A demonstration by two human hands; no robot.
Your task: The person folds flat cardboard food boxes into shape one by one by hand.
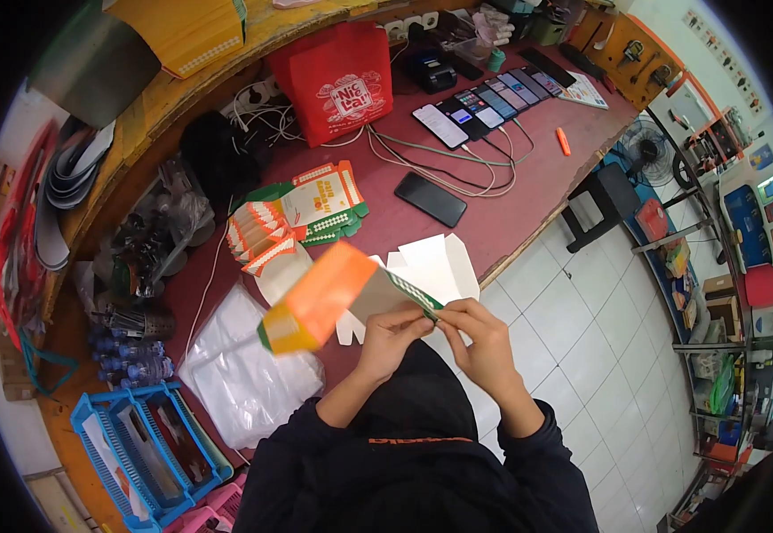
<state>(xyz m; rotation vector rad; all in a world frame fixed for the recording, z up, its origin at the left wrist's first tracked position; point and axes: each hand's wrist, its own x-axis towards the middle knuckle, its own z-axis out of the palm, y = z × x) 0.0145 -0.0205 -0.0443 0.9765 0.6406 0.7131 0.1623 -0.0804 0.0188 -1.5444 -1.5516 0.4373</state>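
A partly folded cardboard box (331,282), orange, yellow and green outside, is held over the table's front edge, its far end blurred. My left hand (390,345) pinches its green-and-white patterned edge between thumb and fingers. Close beside it, my right hand (482,345) grips the same edge, fingertips nearly touching those of the left. White unfolded card (435,264) lies just beyond my hands, inner side up. Further left on the table are several orange and green printed cartons (320,202), some flat and some overlapping.
Clear plastic bags (249,377) lie at the left, near a blue basket (151,453). A black phone (431,199) rests mid-table. Behind are a red bag (333,84), charging cables and a row of phones (493,102). White floor tiles (546,311) show at the right.
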